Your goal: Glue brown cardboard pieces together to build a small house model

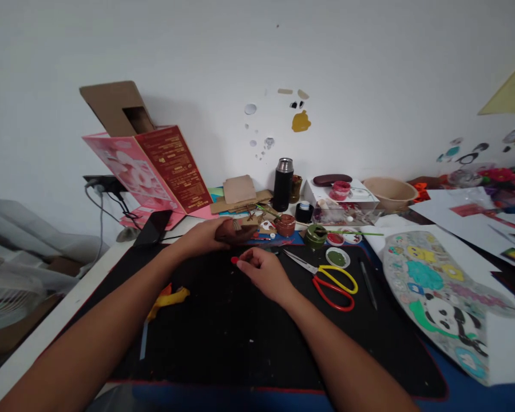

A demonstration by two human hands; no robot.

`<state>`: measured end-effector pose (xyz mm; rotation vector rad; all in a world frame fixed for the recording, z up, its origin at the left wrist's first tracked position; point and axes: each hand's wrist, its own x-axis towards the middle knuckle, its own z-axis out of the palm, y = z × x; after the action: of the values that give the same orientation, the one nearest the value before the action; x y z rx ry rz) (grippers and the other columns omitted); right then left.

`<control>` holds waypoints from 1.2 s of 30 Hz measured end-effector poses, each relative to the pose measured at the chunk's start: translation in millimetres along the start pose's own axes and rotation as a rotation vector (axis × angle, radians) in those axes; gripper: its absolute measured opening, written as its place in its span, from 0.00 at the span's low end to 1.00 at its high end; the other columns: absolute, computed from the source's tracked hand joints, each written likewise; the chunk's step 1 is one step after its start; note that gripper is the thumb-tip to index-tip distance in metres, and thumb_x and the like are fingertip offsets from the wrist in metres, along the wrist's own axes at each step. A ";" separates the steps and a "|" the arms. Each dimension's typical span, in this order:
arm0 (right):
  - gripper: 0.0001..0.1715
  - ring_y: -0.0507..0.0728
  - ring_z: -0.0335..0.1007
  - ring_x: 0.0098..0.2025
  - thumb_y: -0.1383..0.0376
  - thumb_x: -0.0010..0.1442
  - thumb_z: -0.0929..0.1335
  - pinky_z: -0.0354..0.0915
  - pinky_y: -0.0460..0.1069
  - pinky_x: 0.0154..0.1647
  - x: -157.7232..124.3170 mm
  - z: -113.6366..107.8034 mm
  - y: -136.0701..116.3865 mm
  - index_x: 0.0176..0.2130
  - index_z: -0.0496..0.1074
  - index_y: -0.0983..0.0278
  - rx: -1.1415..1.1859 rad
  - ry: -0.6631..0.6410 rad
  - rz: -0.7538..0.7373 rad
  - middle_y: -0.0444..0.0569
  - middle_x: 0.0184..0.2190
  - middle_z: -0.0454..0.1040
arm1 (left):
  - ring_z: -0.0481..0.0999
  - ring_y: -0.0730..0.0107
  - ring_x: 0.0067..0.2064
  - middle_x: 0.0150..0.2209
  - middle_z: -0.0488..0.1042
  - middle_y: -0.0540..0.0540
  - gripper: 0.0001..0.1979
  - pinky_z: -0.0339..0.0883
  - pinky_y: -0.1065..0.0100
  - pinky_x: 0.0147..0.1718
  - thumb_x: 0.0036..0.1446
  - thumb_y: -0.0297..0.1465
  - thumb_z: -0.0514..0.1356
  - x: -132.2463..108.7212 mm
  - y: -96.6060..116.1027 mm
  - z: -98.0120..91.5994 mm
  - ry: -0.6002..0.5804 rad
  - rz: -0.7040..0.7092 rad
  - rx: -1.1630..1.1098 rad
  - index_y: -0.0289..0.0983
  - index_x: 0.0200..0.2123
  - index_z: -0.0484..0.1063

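Note:
My left hand (pixel 203 234) reaches over the back of the black mat (pixel 240 355), its fingers curled around a dark brown piece (pixel 232 233) whose kind I cannot make out. Lower and to the right, my right hand (pixel 264 270) pinches a small red piece (pixel 234 260) between thumb and finger. Scissors (pixel 324 277) with one yellow and one red handle lie beside the right hand, blades pointing back toward it. A yellow and orange shape (pixel 169 298) rests on the mat beside my left forearm, with a thin pale blue strip (pixel 143 342) below it.
Open paint jars (pixel 315 236) and a lid with green paint (pixel 337 257) stand behind the scissors. A black pen (pixel 369 286) lies to their right, near a painted panda board (pixel 438 303). A black flask (pixel 283 186), a bowl (pixel 390 193) and a pink box (pixel 154 166) line the wall.

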<state>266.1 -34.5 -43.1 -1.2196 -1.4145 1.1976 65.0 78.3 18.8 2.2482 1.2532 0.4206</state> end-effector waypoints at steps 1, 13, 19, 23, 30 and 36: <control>0.13 0.49 0.57 0.21 0.55 0.61 0.74 0.51 0.45 0.22 0.5 -0.5 0.1 0.38 0.74 0.63 0.060 0.002 0.012 0.36 0.20 0.64 | 0.77 0.46 0.51 0.50 0.81 0.41 0.34 0.65 0.61 0.48 0.43 0.40 0.74 -3.1 -0.1 -3.0 0.015 -0.002 -0.018 0.40 0.55 0.75; 0.23 0.46 0.50 0.13 0.48 0.54 0.77 0.47 0.44 0.14 2.6 -3.8 -7.5 0.35 0.71 0.62 0.487 0.031 -0.022 0.32 0.15 0.60 | 0.79 0.47 0.52 0.52 0.80 0.43 0.36 0.67 0.60 0.50 0.53 0.50 0.70 -79.6 24.7 14.3 0.243 -0.223 -0.221 0.42 0.60 0.68; 0.21 0.45 0.46 0.13 0.51 0.57 0.77 0.44 0.43 0.14 1.9 -11.3 -14.6 0.35 0.70 0.62 0.585 0.091 -0.057 0.31 0.12 0.58 | 0.76 0.47 0.58 0.57 0.78 0.42 0.34 0.64 0.56 0.59 0.55 0.48 0.70 -73.7 38.9 33.0 0.274 -0.162 -0.371 0.42 0.60 0.68; 0.22 0.45 0.46 0.12 0.51 0.56 0.78 0.42 0.43 0.14 2.8 -16.5 -18.2 0.35 0.69 0.62 0.624 0.111 -0.062 0.30 0.11 0.57 | 0.74 0.42 0.61 0.60 0.77 0.38 0.39 0.64 0.51 0.60 0.53 0.49 0.69 -68.4 37.4 53.8 0.367 -0.264 -0.337 0.41 0.64 0.65; 0.23 0.45 0.47 0.12 0.50 0.54 0.78 0.42 0.43 0.14 4.2 -18.2 -20.6 0.34 0.69 0.62 0.632 0.144 -0.066 0.31 0.11 0.58 | 0.76 0.47 0.62 0.60 0.78 0.39 0.43 0.68 0.53 0.60 0.53 0.50 0.67 -68.4 31.6 76.1 0.467 -0.248 -0.276 0.39 0.68 0.62; 0.24 0.45 0.47 0.12 0.49 0.54 0.78 0.42 0.43 0.14 2.7 -18.2 -22.8 0.32 0.69 0.62 0.635 0.140 -0.059 0.31 0.12 0.57 | 0.76 0.47 0.62 0.62 0.77 0.38 0.42 0.68 0.51 0.61 0.53 0.48 0.67 -66.2 22.4 80.7 0.474 -0.195 -0.276 0.40 0.68 0.62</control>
<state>280.8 -30.9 -17.9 -0.7882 -0.8567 1.3495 86.5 -11.5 -34.7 1.8292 1.5192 1.0260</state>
